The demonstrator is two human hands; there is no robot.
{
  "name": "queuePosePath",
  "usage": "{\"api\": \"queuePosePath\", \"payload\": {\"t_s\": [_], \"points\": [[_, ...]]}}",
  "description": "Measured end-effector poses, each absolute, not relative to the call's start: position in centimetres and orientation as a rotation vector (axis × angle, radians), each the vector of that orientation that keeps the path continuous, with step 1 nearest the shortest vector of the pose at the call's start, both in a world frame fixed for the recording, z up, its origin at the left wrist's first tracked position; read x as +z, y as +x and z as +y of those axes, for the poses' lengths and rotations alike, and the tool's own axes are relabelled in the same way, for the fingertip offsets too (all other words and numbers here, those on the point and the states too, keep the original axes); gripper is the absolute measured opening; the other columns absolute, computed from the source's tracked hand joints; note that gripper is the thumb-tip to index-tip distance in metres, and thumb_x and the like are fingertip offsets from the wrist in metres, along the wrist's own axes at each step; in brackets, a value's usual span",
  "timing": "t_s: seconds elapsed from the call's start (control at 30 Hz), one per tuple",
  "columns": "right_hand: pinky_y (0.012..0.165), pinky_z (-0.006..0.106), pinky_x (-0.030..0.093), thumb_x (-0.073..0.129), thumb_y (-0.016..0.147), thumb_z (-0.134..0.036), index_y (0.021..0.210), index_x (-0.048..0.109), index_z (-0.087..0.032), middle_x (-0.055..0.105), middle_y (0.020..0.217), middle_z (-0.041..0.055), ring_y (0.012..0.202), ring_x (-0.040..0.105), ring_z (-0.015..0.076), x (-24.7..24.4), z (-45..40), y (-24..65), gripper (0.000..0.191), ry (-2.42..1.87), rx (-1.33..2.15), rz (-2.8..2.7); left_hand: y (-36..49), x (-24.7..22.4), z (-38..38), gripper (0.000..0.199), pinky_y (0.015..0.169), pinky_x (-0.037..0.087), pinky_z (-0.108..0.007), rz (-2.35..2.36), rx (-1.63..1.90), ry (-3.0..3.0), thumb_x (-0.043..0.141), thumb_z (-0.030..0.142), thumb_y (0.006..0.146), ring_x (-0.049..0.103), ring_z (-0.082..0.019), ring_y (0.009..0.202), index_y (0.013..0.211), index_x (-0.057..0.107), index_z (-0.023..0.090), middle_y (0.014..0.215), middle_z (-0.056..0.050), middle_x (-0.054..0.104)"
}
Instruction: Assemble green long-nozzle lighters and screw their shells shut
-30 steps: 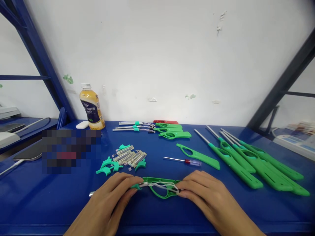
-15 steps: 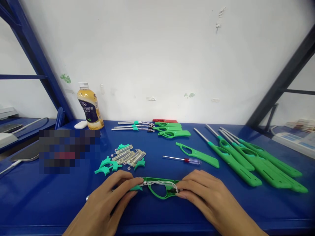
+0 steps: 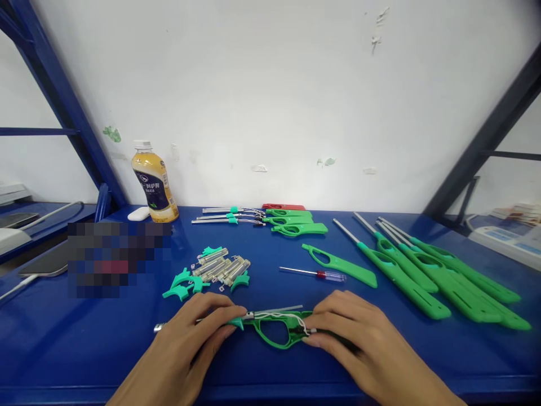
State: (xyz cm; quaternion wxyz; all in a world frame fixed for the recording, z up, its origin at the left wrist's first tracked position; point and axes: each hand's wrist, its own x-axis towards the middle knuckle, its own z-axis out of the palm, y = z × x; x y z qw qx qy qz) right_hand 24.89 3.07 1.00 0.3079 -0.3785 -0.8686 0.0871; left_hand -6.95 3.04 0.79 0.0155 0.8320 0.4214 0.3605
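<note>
My left hand [image 3: 205, 332] is closed around the metal lighter tube [image 3: 159, 327], whose tip sticks out to the left. A teal collar [image 3: 237, 322] shows at its fingertips. White wires [image 3: 274, 314] run right from the tube over an open green lighter shell [image 3: 274, 343] with a finger loop. A thin pale strip [image 3: 287, 308] lies along the shell's upper edge. My right hand [image 3: 355, 332] pinches the shell's right part, its fingertips against a small black piece [image 3: 298, 329] where the wires end. The shell's handle end is hidden under this hand.
Beyond my hands lie teal triggers [image 3: 182, 277] and clear gas tanks [image 3: 222, 269]. A screwdriver [image 3: 329, 276] and a green shell half [image 3: 346, 265] lie centre right. Several lighters [image 3: 406, 282] are at right. Tubes [image 3: 228, 217], more shells [image 3: 300, 228] and a bottle [image 3: 156, 186] are at the back.
The tube has lifted slightly out of the shell and its tip shows more at the left. A thin pale strip now shows above the wires. The shell has shifted slightly down.
</note>
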Motion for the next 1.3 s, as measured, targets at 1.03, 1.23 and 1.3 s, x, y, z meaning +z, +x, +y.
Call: {"api": "queuePosePath", "payload": {"t_s": [1.03, 1.23, 1.3], "points": [[0.089, 0.032, 0.059, 0.063, 0.112, -0.029, 0.113, 0.080, -0.032, 0.079, 0.107, -0.0009, 0.094, 0.076, 0.0182, 1.3, 2.9, 24.7, 0.018, -1.051, 0.280, -2.286, -7.6, 0.4, 2.9, 0.062, 0.089, 0.063, -0.020, 1.226, 0.853, 2.820, 0.045, 0.008, 0.102, 0.078, -0.016, 0.103, 0.152, 0.063, 0.041, 0.124, -0.004, 0.074], [0.088, 0.031, 0.062, 0.060, 0.113, -0.032, 0.113, 0.082, -0.031, 0.080, 0.107, 0.0015, 0.093, 0.078, 0.0188, 1.4, 2.9, 24.7, 0.022, -1.061, 0.250, -2.293, -7.5, 1.9, 2.3, 0.053, 0.093, 0.061, -0.017, 1.226, 0.665, 2.679, 0.051, 0.013, 0.106, 0.077, -0.016, 0.112, 0.150, 0.064, 0.039, 0.134, -0.004, 0.071], [0.089, 0.031, 0.062, 0.060, 0.114, -0.033, 0.113, 0.082, -0.031, 0.080, 0.107, 0.0023, 0.094, 0.078, 0.0191, 1.4, 2.9, 24.7, 0.022, -1.063, 0.263, -2.300, -7.5, 2.1, 2.2, 0.050, 0.096, 0.061, -0.018, 1.240, 0.627, 2.626, 0.051, 0.016, 0.108, 0.077, -0.016, 0.115, 0.152, 0.063, 0.038, 0.137, -0.005, 0.069]]}}
